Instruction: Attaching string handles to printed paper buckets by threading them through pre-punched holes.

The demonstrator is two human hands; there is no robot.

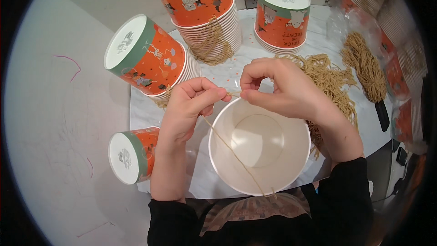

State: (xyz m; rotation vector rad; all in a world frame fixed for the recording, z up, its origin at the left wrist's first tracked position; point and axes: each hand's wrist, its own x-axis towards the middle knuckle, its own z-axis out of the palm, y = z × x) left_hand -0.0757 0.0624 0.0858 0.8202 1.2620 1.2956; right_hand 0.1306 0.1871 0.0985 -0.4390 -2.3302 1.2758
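Note:
A white paper bucket [259, 155] stands with its open mouth up in front of me, its inside bare. A tan cord [234, 155] runs across the mouth from the near rim, where a short end pokes out, up to my fingers. At the far rim my left hand [193, 102] pinches the cord between thumb and forefinger. Close beside it my right hand [275, 84] pinches the cord too, its thumb and finger pressed together above the rim. A short stretch of cord spans the gap between the hands.
Stacked orange and green buckets [154, 59] stand upside down at the left, with a taller stack [195, 0] behind and another [282, 20] at the back. One bucket [132, 155] sits near left. Loose cords [330, 82] and a tied bundle [364, 66] lie at the right, beside plastic-wrapped buckets [396, 41].

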